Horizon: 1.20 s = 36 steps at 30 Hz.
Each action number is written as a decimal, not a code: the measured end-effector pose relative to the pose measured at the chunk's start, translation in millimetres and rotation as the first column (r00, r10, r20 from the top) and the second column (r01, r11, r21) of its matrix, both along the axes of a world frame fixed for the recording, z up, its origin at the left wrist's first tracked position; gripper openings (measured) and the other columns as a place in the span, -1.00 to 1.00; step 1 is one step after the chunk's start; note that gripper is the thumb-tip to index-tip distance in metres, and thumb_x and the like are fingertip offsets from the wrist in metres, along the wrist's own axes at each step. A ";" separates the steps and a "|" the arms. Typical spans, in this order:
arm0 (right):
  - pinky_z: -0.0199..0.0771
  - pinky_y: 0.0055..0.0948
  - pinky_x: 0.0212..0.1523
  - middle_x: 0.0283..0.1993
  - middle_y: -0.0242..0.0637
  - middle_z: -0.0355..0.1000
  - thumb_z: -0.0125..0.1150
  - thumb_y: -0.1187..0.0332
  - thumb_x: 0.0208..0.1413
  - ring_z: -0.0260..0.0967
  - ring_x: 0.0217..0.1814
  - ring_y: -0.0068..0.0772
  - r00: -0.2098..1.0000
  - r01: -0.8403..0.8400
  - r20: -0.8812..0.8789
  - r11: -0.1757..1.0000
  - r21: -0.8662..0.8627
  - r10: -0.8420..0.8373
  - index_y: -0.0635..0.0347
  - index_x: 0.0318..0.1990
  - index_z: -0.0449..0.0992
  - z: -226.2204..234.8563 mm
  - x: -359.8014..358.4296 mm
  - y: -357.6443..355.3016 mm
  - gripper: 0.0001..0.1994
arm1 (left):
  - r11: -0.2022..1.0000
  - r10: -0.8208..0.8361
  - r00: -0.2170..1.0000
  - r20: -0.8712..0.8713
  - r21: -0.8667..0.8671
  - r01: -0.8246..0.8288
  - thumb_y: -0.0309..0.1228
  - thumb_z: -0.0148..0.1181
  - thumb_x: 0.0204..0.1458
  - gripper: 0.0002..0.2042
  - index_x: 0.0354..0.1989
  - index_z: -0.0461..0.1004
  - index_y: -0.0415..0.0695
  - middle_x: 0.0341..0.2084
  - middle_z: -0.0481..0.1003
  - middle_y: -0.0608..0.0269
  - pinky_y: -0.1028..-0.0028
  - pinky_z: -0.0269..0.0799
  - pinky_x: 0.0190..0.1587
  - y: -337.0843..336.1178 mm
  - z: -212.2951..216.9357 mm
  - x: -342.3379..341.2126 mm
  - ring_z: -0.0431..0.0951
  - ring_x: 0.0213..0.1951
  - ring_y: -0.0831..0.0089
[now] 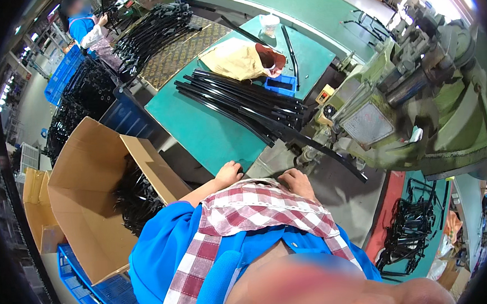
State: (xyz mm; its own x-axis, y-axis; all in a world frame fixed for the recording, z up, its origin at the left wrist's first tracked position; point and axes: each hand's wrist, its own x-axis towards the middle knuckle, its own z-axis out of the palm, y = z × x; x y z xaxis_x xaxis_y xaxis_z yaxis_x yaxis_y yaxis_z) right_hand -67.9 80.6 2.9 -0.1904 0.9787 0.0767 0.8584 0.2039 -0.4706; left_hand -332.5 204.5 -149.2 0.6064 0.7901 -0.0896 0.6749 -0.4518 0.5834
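My left hand (229, 173) is at the near edge of the green table (189, 130), its fingers curled downward; what they hold, if anything, is hidden. Close in front of the checked apron (258, 202) is my right hand (296, 182), also with bent fingers whose tips I cannot see. Beyond both hands, a bundle of long black tubes (240, 102) lies across the table. One black tube (333, 153) sticks out past the table toward the machine at the right. Neither hand touches the bundle.
An open cardboard box (82, 201) with black parts stands at my left, above blue crates (96, 292). A green machine (380, 110) fills the right. On the table are a yellow sack (229, 58) and a small blue bin (279, 85). Another person (83, 31) stands far left.
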 end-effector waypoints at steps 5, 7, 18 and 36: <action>0.37 -0.19 -0.08 -0.15 -0.22 0.41 0.26 0.27 0.03 0.36 -0.05 -0.09 1.000 -0.013 0.011 0.999 0.047 0.012 0.08 -0.19 0.55 24.9 -5.6 11.9 -0.79 | 0.998 -0.001 1.000 0.011 -0.066 0.002 -0.29 0.13 0.04 -0.79 -0.23 0.50 -0.14 -0.23 0.48 -0.05 0.15 0.42 -0.01 7.9 4.9 0.6 0.48 -0.09 0.00; 0.36 -0.18 -0.07 -0.16 -0.21 0.41 0.26 0.27 0.02 0.36 -0.04 -0.08 0.999 0.038 0.019 0.999 0.032 -0.038 0.08 -0.18 0.55 24.0 -3.3 5.0 -0.78 | 0.998 -0.031 0.995 0.099 -0.046 0.035 -0.31 0.12 0.04 -0.81 -0.24 0.49 -0.14 -0.27 0.50 -0.03 0.15 0.43 -0.06 5.6 7.1 7.2 0.50 -0.14 0.01; 0.31 -0.08 -0.07 -0.18 -0.19 0.37 0.21 0.17 0.00 0.36 -0.02 -0.11 0.878 0.444 0.198 0.896 0.004 -0.436 0.09 -0.19 0.50 35.1 54.9 -93.0 -0.73 | 0.927 -0.354 0.874 0.333 0.004 0.374 -0.34 0.12 0.10 -0.82 -0.23 0.52 -0.16 -0.34 0.54 -0.02 0.18 0.45 -0.19 -17.9 59.6 114.8 0.53 -0.24 -0.01; 0.38 -0.23 -0.08 -0.10 -0.39 0.39 0.30 0.25 -0.02 0.35 0.00 -0.24 -0.076 0.787 0.349 0.159 0.596 -0.934 0.01 -0.14 0.52 84.2 177.5 -332.9 -0.74 | 0.701 -0.581 0.755 0.304 -0.285 0.654 -0.41 0.12 0.13 -0.83 -0.17 0.51 -0.21 -0.34 0.53 0.05 0.36 0.47 -0.24 -119.6 118.6 175.2 0.58 -0.32 0.15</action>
State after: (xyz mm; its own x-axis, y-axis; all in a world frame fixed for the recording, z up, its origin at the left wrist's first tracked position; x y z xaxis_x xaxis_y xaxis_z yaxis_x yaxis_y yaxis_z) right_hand 109.6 -252.3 87.1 0.7376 0.3577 0.5727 0.3836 -0.9200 0.0805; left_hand -157.3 84.9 -30.6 0.9788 0.1642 -0.1220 0.1861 -0.4670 0.8644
